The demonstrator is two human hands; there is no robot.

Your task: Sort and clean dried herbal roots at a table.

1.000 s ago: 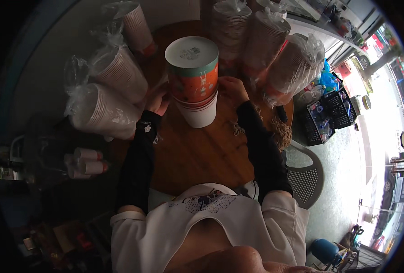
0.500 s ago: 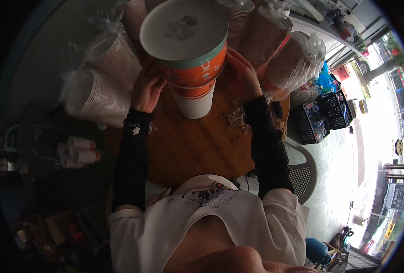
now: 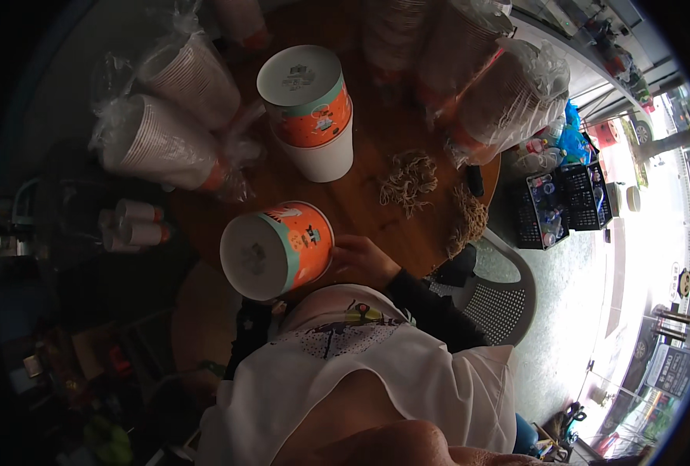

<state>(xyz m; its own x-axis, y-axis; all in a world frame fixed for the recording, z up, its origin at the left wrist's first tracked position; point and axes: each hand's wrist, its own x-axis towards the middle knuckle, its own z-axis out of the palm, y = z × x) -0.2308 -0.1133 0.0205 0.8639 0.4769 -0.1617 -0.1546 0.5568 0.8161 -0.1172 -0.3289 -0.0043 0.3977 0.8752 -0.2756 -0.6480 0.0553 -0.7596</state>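
An orange, teal and white paper tub (image 3: 310,242) is tilted on its side close to my body, its white base facing left. My right hand (image 3: 364,260) has its fingers at the tub's rim on the right, thumb side hidden. Behind the lower edge of the tub is my left hand (image 3: 278,308); only a sliver of skin shows, its fingers hidden. Farther away on the table, an upside-down orange and teal tub (image 3: 310,116) sits over a white paper tub (image 3: 319,163), apart from both hands.
On the round wooden table (image 3: 360,206) lie tangled string bundles (image 3: 409,182) and a small black object (image 3: 475,181). Plastic-wrapped tub stacks stand left (image 3: 159,147) and right (image 3: 508,93). A grey chair (image 3: 500,311) and black crates (image 3: 543,210) are to the right.
Both hands have come down toward my body. The tub they held up high over the table is now low, near me and tilted; the stack beneath it is in full view.
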